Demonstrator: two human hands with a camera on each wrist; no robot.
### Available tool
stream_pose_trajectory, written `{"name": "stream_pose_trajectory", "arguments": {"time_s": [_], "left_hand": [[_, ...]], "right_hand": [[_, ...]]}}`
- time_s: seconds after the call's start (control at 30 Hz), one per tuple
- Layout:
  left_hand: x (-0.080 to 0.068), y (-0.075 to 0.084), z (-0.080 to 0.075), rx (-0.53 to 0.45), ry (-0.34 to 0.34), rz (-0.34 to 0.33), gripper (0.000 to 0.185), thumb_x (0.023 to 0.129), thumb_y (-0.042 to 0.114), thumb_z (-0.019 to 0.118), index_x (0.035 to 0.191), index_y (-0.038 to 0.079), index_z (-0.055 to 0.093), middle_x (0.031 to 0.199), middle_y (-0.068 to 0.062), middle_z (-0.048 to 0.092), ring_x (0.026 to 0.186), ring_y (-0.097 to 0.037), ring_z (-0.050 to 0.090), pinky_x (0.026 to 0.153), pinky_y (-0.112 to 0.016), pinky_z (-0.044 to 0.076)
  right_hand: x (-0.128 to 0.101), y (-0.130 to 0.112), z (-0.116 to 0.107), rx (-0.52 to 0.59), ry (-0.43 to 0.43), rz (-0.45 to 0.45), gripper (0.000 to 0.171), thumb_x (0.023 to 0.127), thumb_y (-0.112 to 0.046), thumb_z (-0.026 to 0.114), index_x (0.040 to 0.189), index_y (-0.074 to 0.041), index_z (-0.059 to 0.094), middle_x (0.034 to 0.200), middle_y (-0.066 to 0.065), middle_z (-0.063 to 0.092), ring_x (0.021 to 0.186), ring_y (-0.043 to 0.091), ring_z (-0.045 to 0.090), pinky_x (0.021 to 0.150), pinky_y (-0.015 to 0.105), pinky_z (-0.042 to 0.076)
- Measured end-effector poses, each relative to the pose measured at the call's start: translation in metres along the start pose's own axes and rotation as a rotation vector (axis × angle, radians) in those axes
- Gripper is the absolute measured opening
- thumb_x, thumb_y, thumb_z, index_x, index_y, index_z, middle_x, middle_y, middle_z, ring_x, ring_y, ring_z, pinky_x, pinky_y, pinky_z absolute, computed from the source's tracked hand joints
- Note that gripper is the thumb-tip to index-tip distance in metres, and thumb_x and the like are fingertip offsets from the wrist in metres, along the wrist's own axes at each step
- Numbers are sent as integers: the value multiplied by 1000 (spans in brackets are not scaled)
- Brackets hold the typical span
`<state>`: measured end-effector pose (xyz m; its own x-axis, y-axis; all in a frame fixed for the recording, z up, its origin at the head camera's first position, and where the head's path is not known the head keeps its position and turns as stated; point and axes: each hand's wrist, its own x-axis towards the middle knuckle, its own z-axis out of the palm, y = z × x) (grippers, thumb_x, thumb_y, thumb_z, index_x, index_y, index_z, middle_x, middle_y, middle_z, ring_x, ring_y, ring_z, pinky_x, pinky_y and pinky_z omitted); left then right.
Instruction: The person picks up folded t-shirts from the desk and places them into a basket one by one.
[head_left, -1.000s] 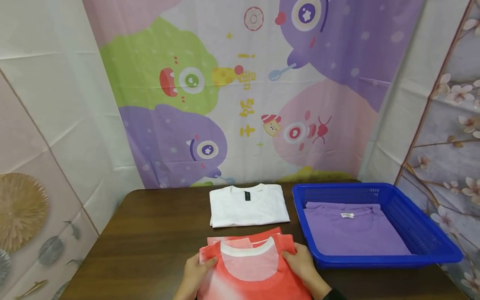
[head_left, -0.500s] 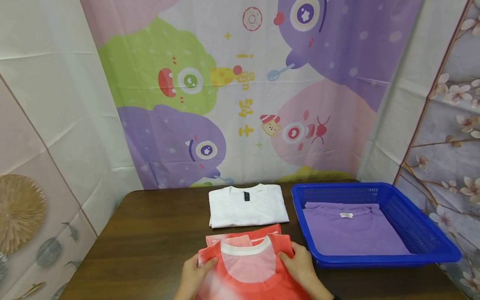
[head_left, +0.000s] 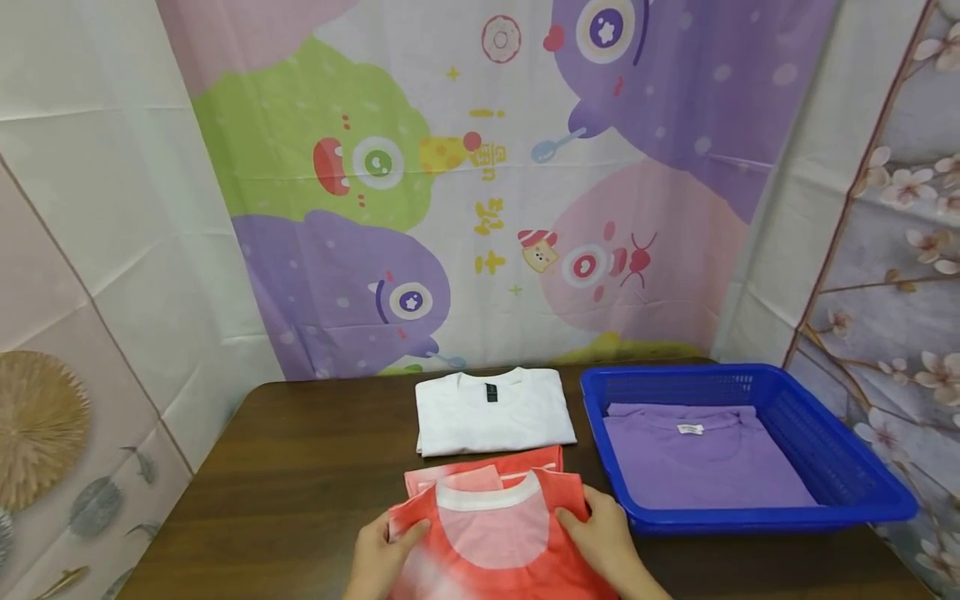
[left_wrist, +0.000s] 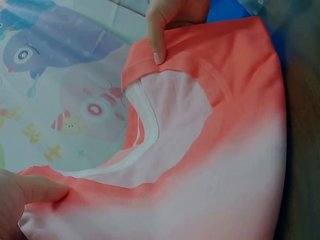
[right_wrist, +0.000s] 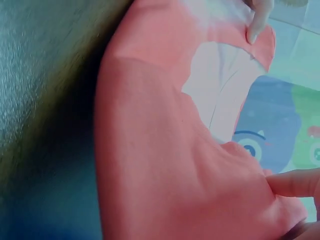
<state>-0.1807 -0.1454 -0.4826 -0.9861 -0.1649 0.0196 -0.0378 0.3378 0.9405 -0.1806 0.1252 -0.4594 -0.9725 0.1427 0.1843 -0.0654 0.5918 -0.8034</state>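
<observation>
A red and pink T-shirt (head_left: 495, 533) with a white collar is held up at its shoulders near the table's front. My left hand (head_left: 381, 550) pinches its left shoulder, thumb on the front of the cloth; the left wrist view shows that thumb (left_wrist: 42, 190) on the fabric. My right hand (head_left: 603, 533) pinches the other shoulder, thumb over the front, as the right wrist view also shows with the thumb (right_wrist: 292, 184). Behind the collar, folded layers of the same red cloth show. The fingers behind the cloth are mostly hidden.
A folded white T-shirt (head_left: 495, 415) lies on the brown table (head_left: 300, 467) just beyond the red one. At right stands a blue plastic basket (head_left: 862, 492) with a folded purple T-shirt (head_left: 705, 467) in it. A cartoon-printed curtain (head_left: 495, 325) hangs behind the table.
Both hands keep their grip on the red T-shirt, which has shifted only slightly. The whole head view has drifted a little to the left.
</observation>
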Motion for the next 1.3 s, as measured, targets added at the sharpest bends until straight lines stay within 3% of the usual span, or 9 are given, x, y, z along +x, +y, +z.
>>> {"name": "stream_pose_trajectory", "arguments": {"time_s": [0.67, 0.9, 1.3], "left_hand": [[-8, 27, -1, -5, 11, 64, 26, 80, 13, 76, 96, -7, 70, 81, -17, 74, 59, 3, 52, 58, -18, 47], [-9, 33, -4, -2, 8, 91, 28, 81, 14, 75, 99, -7, 70, 85, -18, 75, 62, 4, 53, 60, -18, 47], [-9, 50, -1, -57, 19, 144, 30, 83, 14, 74, 105, -5, 69, 90, -17, 75, 66, 4, 54, 64, -18, 48]], "right_hand": [[-10, -9, -22, 83, -25, 97, 26, 80, -5, 71, 103, 5, 66, 93, 17, 73, 79, 16, 62, 67, 24, 50], [-9, -9, -26, 110, -41, 130, 29, 82, -6, 70, 107, 7, 64, 96, 19, 72, 80, 17, 63, 66, 24, 51], [-7, -15, -43, 137, 3, 105, 31, 85, -9, 70, 109, 9, 64, 97, 22, 73, 74, 9, 64, 64, 21, 51]]}}
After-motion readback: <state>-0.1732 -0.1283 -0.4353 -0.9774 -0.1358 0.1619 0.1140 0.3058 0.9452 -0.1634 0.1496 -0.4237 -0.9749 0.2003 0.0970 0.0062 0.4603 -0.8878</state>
